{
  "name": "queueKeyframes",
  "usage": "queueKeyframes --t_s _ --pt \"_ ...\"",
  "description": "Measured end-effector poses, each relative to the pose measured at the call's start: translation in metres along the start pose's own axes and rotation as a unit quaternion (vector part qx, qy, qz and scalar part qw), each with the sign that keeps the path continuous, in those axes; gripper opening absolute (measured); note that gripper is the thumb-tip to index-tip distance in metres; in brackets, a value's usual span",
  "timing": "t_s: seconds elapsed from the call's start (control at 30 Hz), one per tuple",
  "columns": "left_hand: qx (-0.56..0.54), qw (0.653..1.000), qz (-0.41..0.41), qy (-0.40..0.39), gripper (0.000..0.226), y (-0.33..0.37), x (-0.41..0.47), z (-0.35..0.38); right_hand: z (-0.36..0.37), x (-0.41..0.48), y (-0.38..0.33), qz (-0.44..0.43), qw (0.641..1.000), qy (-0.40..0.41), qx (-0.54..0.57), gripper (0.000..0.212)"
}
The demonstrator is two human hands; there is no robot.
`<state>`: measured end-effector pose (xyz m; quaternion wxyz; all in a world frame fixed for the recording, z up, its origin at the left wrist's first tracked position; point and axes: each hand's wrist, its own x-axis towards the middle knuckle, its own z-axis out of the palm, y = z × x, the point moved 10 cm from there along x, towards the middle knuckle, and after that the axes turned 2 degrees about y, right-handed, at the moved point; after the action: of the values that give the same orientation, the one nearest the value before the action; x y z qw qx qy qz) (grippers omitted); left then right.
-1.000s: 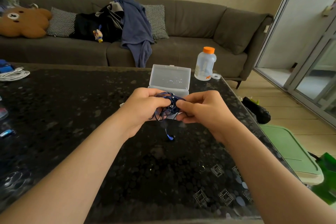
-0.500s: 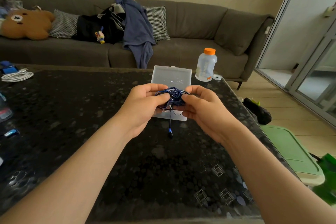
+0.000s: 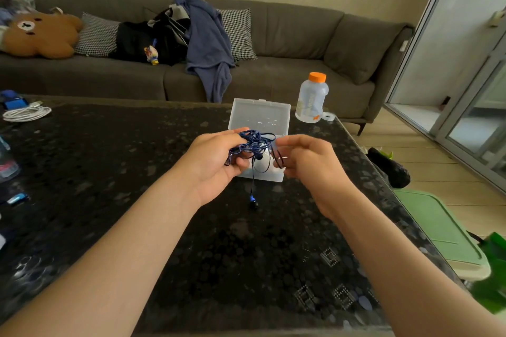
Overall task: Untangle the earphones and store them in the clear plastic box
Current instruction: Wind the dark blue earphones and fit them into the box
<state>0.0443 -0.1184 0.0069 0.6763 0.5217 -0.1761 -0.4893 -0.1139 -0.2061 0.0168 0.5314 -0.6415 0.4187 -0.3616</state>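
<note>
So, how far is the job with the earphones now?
Done: the clear plastic box lies open on the table. In hand: the left hand grips the blue earphones, a tangled bundle; the right hand pinches one loop, and one earbud hangs free. Left: finish the untangling, put the earphones in the box.

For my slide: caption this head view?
Untangling: left hand grips blue earphones, right hand pinches a strand, before the open clear box.

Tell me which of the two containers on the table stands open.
The clear plastic box, with its hinged lid tipped up. The bottle to its right has its orange cap on.
</note>
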Motion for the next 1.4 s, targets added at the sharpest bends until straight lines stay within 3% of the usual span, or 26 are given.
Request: queueKeyframes --t_s 0.1,0.2,0.33,0.43,0.63,0.9,1.2,1.3,1.4 --pt "-0.045 0.998 -0.032 -0.024 0.025 -0.009 0.003 0.004 0.023 -0.006 0.01 0.006 0.992 -0.094 -0.086 0.031" --pt "-0.086 0.994 -0.056 -0.034 0.023 -0.012 0.003 0.007 0.04 -0.013 0.01 0.028 0.985 -0.165 -0.038 0.019" --pt "-0.134 0.986 -0.092 -0.045 0.021 -0.014 0.001 0.007 0.034 -0.011 0.014 0.063 0.989 -0.128 0.029 0.016" --pt "-0.161 0.98 -0.11 -0.045 0.023 -0.017 0.001 0.005 0.029 -0.009 0.018 0.09 0.989 -0.108 0.05 0.027" --pt "-0.165 0.976 -0.137 -0.044 0.027 -0.024 0.001 0.008 0.035 -0.011 0.011 0.09 0.98 -0.143 0.106 0.019" --pt "-0.099 0.982 -0.15 -0.051 0.029 -0.026 -0.001 0.007 0.019 -0.002 0.0 0.002 0.997 -0.078 0.018 0.015" --pt "0.109 0.993 0.044 -0.002 0.019 0.008 -0.001 0.002 0.017 -0.004 -0.006 -0.049 0.994 -0.092 -0.015 0.021" --pt "0.198 0.975 0.094 0.028 0.017 0.015 0.001 -0.004 0.016 -0.003 -0.002 -0.034 0.995 -0.088 0.006 0.018" --pt "0.302 0.935 0.168 0.081 0.017 0.029 -0.002 -0.008 0.014 -0.002 -0.001 -0.025 0.997 -0.079 0.005 0.02"
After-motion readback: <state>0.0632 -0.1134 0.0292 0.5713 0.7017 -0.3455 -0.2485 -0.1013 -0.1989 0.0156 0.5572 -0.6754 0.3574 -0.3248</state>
